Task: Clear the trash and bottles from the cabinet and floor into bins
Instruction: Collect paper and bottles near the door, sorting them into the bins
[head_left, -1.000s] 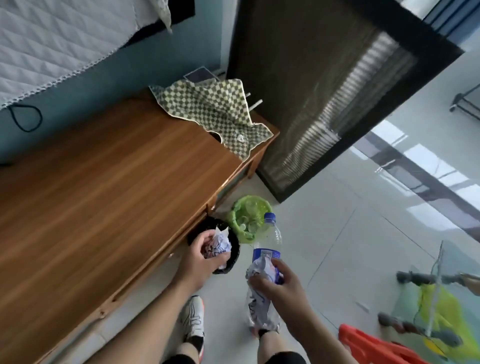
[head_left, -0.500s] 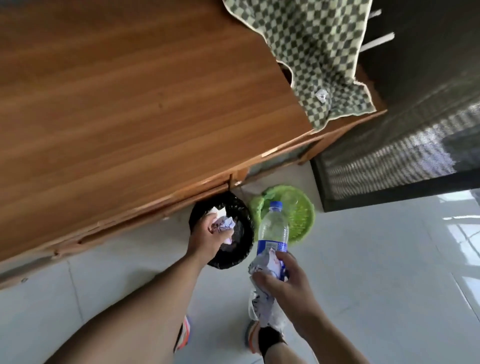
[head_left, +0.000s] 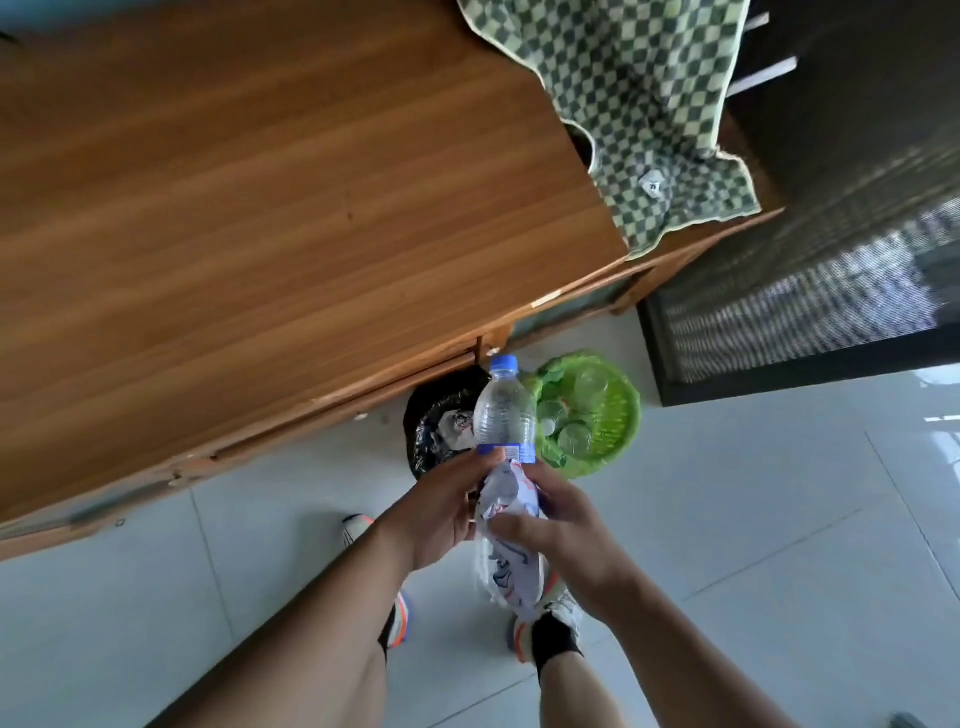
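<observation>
Both hands' fingers (head_left: 511, 525) wrap the bottle (head_left: 505, 415) — crumpled paper (head_left: 506, 499) between.

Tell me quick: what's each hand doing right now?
Left hand: fingers on the crumpled white wrapper; a grip cannot be told.
Right hand: gripping the clear plastic blue-capped bottle and wrapper.

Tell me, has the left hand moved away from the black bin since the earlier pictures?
Yes. The left hand has left the black bin and now touches the bottle beside the right hand.
</observation>
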